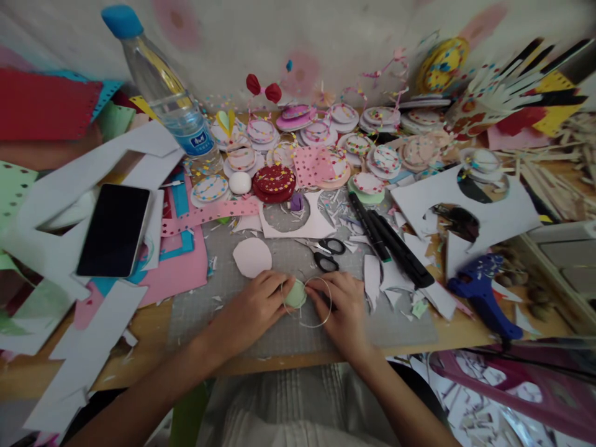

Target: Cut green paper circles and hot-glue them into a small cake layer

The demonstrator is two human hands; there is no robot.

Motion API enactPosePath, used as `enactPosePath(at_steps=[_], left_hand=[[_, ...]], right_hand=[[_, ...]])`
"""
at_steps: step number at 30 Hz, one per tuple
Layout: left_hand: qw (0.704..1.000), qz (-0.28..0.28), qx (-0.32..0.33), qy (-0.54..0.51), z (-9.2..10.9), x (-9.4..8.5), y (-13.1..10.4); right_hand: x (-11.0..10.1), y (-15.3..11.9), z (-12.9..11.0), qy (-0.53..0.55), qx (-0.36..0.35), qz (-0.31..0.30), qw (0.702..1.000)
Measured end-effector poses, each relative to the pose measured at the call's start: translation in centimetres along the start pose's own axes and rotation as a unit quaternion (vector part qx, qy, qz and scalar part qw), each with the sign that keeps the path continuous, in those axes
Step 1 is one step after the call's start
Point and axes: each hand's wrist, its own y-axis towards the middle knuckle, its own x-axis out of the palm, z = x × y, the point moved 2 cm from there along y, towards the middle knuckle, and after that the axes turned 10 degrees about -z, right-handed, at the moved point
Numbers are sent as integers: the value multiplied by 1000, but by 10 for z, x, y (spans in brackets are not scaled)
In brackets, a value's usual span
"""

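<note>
Green disc over grey mat on tabletop; left hand grip closed on its edge. Right hand grip pinching thin pale strip, looped beside disc. Disc looks plain, decorating seemingly left; decorated discs behind look finished.

Wore a dull grey garment, somewhat beige in tone, with several narrow vertical pleats along the middle of the front and with softer, looser folds at the sides. Had bare forearms, and likewise a bare left hand and right hand, both with slender fingers.
</note>
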Motion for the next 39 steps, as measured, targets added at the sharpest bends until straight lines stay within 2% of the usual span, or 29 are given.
enactPosePath(at_steps=[6,16,22,25,27,29,32,33,34,36,39], left_hand=[[1000,2,-15,-17,1,0,-1],[997,-9,-11,-80,-9,-3,-2],[998,7,-13,-66,-9,2,-3],[998,21,-22,-54,-8,3,-4],[998,35,-28,-52,-7,3,-4],[997,52,-35,-53,-7,3,-4],[995,64,-46,-52,-7,3,-5],[995,66,-50,-50,-7,3,-5],[995,66,-53,-48,-7,4,-5],[995,66,-57,-45,-7,4,-6],[995,68,-66,-41,-5,4,-5]], right_hand=[[-1,1,1,11,1,-5,1000],[-4,3,-1,19,13,-13,1000],[-1,2,-1,30,6,3,1000],[-7,0,0,49,-11,9,999],[-21,-4,5,55,-23,13,998],[-44,-12,17,28,-27,41,998],[-89,-28,43,-63,15,157,985],[-104,-34,54,-95,49,205,973],[-117,-40,65,-122,84,222,964],[-135,-47,85,-175,130,217,952],[-149,-55,111,-263,178,203,926]])
